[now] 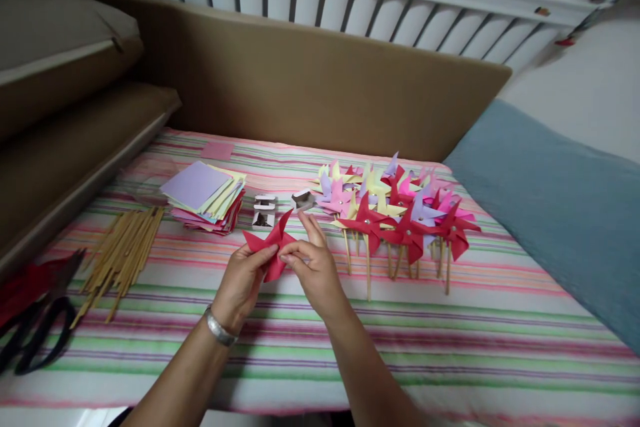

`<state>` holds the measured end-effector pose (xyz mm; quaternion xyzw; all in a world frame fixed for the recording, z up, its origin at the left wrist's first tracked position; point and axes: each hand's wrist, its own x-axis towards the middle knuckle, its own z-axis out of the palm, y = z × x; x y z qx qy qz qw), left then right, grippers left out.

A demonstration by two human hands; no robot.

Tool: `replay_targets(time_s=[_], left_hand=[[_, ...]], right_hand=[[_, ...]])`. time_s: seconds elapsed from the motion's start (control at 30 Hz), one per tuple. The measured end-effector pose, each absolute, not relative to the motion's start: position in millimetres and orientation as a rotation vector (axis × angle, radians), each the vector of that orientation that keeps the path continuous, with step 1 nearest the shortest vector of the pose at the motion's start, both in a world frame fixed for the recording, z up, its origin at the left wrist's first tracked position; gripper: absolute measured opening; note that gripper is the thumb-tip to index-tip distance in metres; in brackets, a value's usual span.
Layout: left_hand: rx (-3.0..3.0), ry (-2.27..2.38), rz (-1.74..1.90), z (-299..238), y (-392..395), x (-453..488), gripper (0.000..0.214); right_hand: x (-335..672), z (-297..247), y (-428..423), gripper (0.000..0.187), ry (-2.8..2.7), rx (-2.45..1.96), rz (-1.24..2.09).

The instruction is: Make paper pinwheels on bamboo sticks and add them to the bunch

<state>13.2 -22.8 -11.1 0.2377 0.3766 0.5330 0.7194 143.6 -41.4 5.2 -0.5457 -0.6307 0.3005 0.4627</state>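
A red paper pinwheel with folded points is held up over the striped cloth, with no stick visible on it. My left hand grips it from the left, thumb pressed near its centre. From the right, my right hand pinches it near the middle between thumb and forefinger, the other fingers raised. Whether a small pin lies between those fingertips is hidden. Just beyond the hands stand two small open boxes, one with dark small pieces inside, the other to its right.
Finished pinwheels on sticks lie in a cluster at right. Left are stacked coloured paper squares, a heap of wooden sticks and black-handled scissors. A brown board stands behind the striped cloth; cushions rise at left.
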Motion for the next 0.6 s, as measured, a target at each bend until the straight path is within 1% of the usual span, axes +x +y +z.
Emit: replay_targets(time_s=[0.17, 0.43, 0.6], left_hand=[[0.502, 0.791, 1.167, -9.8, -23.4, 11.3, 0.016], [0.497, 0.764, 1.162, -5.5, -23.5, 7.4, 0.013], [0.495, 0.780, 1.169, -6.0, -24.3, 7.1, 0.013]], right_hand=[[141.1, 3.4, -40.1, 0.013, -1.558, -1.369, 0.693], [136.1, 3.6, -37.9, 0.009, -1.491, -1.382, 0.765], [135.9, 4.4, -39.1, 0.009, -1.522, -1.384, 0.693]])
